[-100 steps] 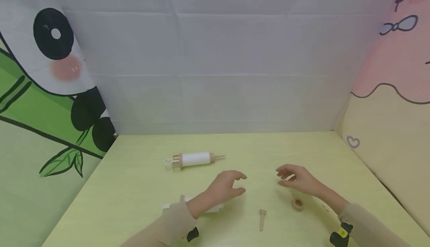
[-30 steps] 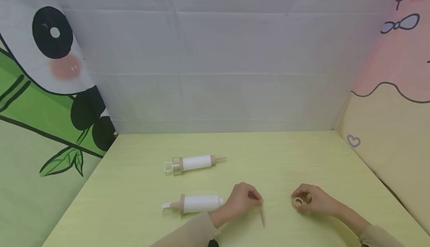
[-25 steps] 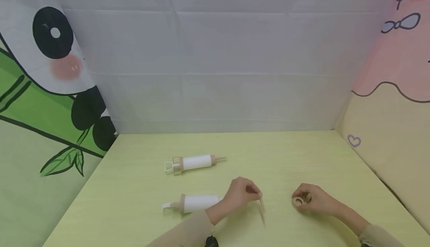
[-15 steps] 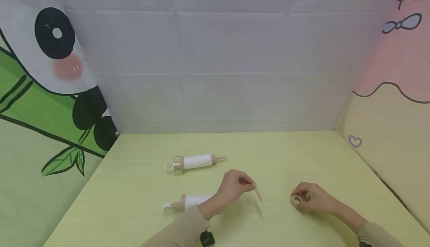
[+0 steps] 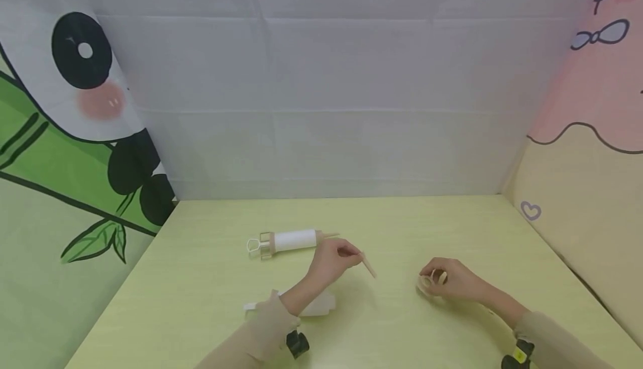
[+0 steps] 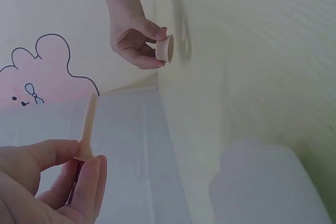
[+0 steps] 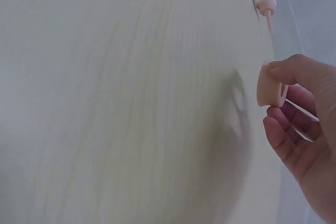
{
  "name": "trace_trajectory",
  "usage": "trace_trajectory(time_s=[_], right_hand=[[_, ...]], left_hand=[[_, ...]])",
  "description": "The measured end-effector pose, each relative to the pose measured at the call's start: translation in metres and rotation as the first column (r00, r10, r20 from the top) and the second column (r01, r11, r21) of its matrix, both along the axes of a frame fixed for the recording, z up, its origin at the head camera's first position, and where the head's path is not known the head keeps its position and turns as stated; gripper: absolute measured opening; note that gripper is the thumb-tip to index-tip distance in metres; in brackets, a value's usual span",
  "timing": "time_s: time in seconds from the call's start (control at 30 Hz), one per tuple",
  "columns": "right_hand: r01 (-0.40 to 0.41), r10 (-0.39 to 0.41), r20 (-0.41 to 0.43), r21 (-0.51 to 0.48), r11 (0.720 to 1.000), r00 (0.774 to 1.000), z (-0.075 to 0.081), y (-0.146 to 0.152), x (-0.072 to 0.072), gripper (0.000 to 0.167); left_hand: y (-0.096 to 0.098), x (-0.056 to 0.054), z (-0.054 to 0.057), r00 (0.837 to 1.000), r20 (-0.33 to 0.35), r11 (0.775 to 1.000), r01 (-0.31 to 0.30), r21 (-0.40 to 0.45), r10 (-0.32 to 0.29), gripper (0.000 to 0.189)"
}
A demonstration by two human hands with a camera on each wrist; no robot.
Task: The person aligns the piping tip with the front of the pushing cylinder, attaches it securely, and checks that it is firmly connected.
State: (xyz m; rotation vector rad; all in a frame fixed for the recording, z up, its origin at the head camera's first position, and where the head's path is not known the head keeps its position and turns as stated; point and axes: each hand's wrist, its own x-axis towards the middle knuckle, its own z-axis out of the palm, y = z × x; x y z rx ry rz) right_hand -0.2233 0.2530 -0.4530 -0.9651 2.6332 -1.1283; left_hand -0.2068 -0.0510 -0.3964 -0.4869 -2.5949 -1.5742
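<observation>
Left sleeve (image 5: 251, 327) now crosses the near white tube (image 5: 322, 304), below the left grip, hiding its flange. Right grip (image 5: 454, 279) has shifted outward and leftward with the tan ring (image 5: 425, 284). Left grip (image 5: 329, 263) has raised the tan nozzle (image 5: 369, 266) outward and leftward, over the desk (image 5: 397, 218). Meaning, as judged: both small parts are secured, still separate, free to be handled in the air. Far white tube (image 5: 295, 240) lies just beyond the left grip, tip close behind it.

Pose: right grip clamped on the ring, thumb one side, fingers opposite; ring at its fingertips, shadow apart on desk. Left grip pinched on the nozzle's flared end, narrow end slanting down toward the right grip. Gap between grips.
</observation>
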Motion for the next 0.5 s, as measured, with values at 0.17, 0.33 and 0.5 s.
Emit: trace_trajectory(time_s=[0.17, 0.33, 0.5], right_hand=[[0.011, -0.011, -0.008, -0.005, 1.0, 1.0, 0.005, -0.016, -0.007, 0.026], [0.007, -0.011, -0.074, -0.054, 0.999, 0.997, 0.012, -0.035, -0.012, 0.023], [0.007, -0.025, -0.164, -0.105, 0.994, 0.986, 0.025, -0.056, -0.013, 0.021]], left_hand=[[-0.01, -0.006, 0.006, 0.999, 0.007, 0.999, -0.049, 0.01, 0.049, 0.008], [-0.017, -0.011, 0.013, 0.995, 0.029, 0.994, -0.099, 0.042, 0.097, 0.008], [-0.019, -0.015, 0.019, 0.987, 0.058, 0.985, -0.156, 0.069, 0.153, 0.009]])
